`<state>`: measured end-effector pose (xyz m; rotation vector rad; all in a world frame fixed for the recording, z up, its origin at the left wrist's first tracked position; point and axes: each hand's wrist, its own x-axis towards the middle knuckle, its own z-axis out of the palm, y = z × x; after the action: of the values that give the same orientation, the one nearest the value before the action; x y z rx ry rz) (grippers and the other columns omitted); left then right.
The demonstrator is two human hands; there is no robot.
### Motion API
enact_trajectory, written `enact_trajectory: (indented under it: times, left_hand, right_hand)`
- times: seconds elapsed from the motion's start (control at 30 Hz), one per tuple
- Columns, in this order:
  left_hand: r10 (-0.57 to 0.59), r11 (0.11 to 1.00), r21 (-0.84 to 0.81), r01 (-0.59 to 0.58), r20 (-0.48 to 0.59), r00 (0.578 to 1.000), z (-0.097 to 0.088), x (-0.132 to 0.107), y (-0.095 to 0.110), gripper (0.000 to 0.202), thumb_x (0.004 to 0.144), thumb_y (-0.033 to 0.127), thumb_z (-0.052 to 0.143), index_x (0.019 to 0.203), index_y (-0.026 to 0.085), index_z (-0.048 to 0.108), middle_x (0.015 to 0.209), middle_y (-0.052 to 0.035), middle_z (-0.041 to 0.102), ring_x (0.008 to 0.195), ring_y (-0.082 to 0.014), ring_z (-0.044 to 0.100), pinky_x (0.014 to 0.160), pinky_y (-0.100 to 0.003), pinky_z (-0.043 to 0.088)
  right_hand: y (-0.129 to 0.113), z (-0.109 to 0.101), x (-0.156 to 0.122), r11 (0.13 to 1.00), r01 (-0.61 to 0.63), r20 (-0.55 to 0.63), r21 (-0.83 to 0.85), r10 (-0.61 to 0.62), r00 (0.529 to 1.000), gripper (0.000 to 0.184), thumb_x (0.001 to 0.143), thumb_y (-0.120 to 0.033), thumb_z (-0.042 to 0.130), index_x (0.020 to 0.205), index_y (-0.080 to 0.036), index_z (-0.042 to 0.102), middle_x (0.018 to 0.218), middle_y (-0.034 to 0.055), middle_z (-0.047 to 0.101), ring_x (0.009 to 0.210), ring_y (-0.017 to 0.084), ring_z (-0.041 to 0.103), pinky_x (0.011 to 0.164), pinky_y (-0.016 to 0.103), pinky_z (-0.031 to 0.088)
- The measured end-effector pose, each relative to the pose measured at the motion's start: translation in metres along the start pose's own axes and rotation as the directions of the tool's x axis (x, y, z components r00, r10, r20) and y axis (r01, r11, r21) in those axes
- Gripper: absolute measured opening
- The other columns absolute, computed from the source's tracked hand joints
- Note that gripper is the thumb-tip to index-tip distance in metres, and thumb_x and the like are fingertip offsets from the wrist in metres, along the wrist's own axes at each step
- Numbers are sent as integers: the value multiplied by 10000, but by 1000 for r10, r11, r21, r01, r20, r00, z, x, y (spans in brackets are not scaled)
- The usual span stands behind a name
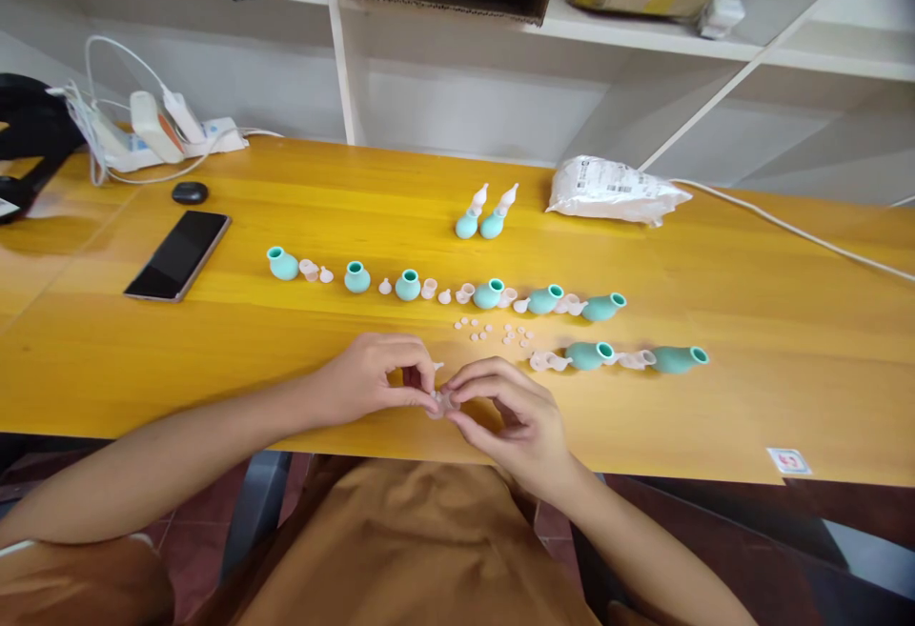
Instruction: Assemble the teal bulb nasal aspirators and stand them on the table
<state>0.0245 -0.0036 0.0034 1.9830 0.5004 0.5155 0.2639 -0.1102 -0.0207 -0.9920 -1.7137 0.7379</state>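
Near the table's front edge, my right hand (511,412) pinches a small translucent plastic cup (449,403) between thumb and fingers. My left hand (390,373) meets it from the other side, thumb and forefinger closed at the cup's edge; a tiny pale piece seems to be there, too small to make out. A pale nozzle tip (438,366) lies just behind the fingers. Several small white discs (488,328) are scattered beyond my hands. Behind them runs a row of teal rubber bulbs (407,286) with translucent cups (429,289) and small nozzle tips (444,296) between them.
Two assembled bulb aspirators (468,214) stand farther back. A white plastic package (611,190) lies right of them. More teal bulbs (588,355) are at right. On the left are a phone (178,256), a black mouse (190,192) and a power strip (178,145). Shelves (457,64) rise behind.
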Motion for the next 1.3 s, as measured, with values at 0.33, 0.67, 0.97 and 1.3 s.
enact_trajectory:
  times: [0.33,0.67,0.97,1.3]
  left_hand:
    - [65,997,-38,-67,-44,997,4,-2,-1,194,971,370,885,944,191,818,959,-21,790,858,-136,724,822,-243,555]
    - [179,984,2,-179,-77,981,2,-3,1,134,1051,303,794,1152,238,854,1158,-81,848,1036,-186,793,923,-295,631]
    - [62,996,-52,-67,-100,993,15,-4,-1,215,984,351,865,1119,205,784,1073,-47,813,911,-156,737,870,-284,599]
    - [130,988,105,-111,-190,973,24,-9,1,204,971,196,771,1155,223,687,1062,-16,778,951,-159,750,915,-289,608]
  right_hand:
    - [1,0,-3,1000,26,2,10,-26,1000,308,961,-85,840,1184,-293,795,1156,57,773,1058,210,792,956,380,685]
    - [4,0,-3,999,11,-138,48,-4,990,248,964,-74,825,1087,-288,804,1084,53,771,1018,226,801,945,422,700]
    - [3,2,-2,997,51,-153,52,-42,987,280,939,-26,823,1058,-279,808,1054,42,761,1016,221,817,960,409,711]
    - [4,4,-3,997,56,-123,59,-49,991,258,967,-44,807,1072,-279,777,1048,51,747,1064,242,800,959,449,711]
